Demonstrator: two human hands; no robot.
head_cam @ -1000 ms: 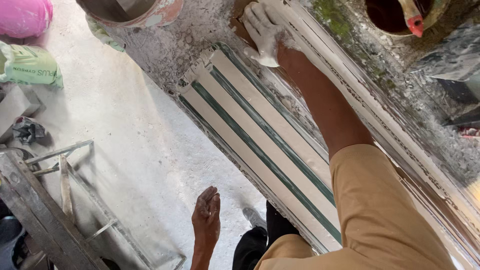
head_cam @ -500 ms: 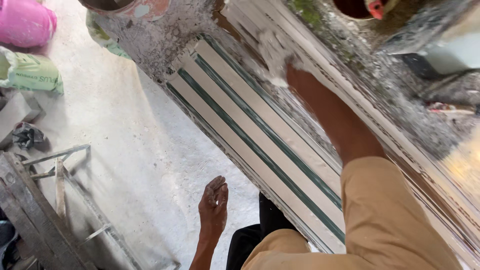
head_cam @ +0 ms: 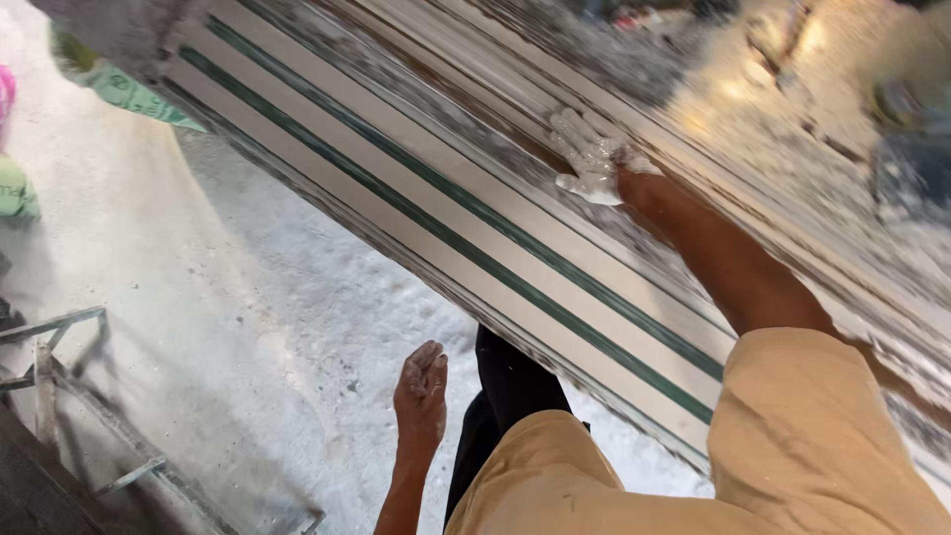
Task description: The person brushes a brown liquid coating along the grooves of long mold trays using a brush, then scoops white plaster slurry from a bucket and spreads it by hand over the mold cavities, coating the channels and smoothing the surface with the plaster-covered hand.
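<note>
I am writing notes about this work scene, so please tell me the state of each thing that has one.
Right hand: coated in white paste, pressed flat on the mould.
Left hand: empty, hanging free, fingers loosely bent.
Long mould: lying flat, white with green stripes, smeared with paste.
Floor: dusted white.
Metal frame: lying on the floor.

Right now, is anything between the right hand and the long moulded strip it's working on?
No. The right hand, coated in white plaster, lies flat on the long moulded strip with nothing visible between them. The left hand hangs free above the floor, holding nothing.
</note>
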